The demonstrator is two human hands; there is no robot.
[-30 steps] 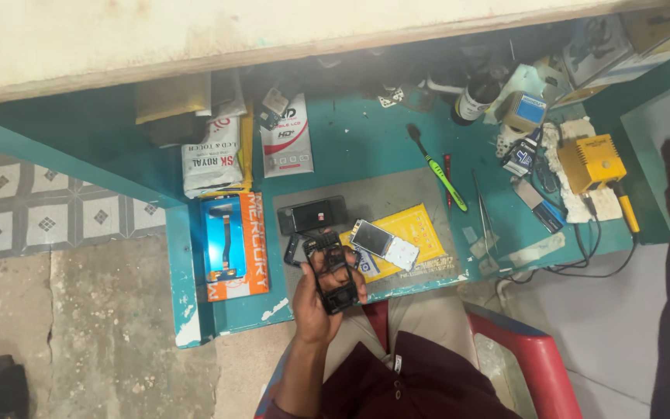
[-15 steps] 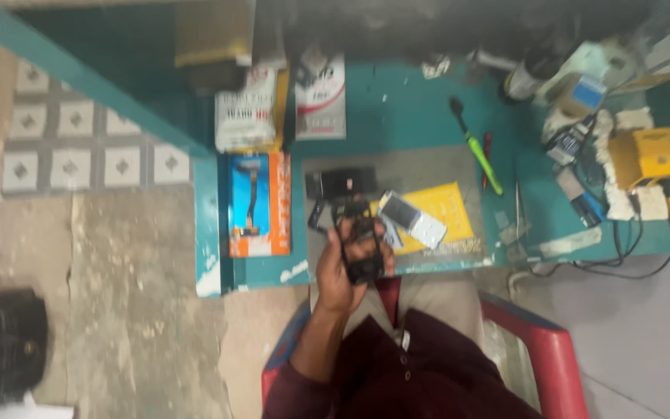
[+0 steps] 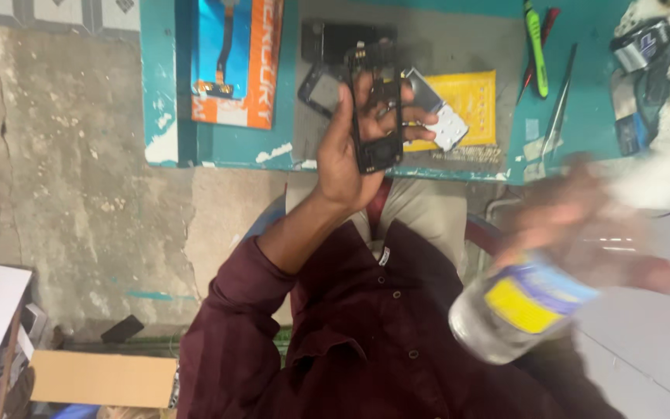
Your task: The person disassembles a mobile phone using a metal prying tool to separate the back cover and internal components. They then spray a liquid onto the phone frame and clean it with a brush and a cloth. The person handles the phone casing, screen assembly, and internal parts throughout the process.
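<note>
Teal workbench [image 3: 560,151] with chipped edge; stained concrete floor [image 3: 79,178]; cardboard box [image 3: 102,378] lower left.

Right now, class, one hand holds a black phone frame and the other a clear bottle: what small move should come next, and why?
Probably steady the bottle first. The right hand gripping it is blurred with motion, away from the table, while the left hand holds the black phone frame upright over the table's edge, open and waiting.

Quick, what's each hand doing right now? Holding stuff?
Left hand: closed around a black phone frame, held above the teal table.
Right hand: very blurred, gripping a clear bottle with a yellow and blue label.
</note>
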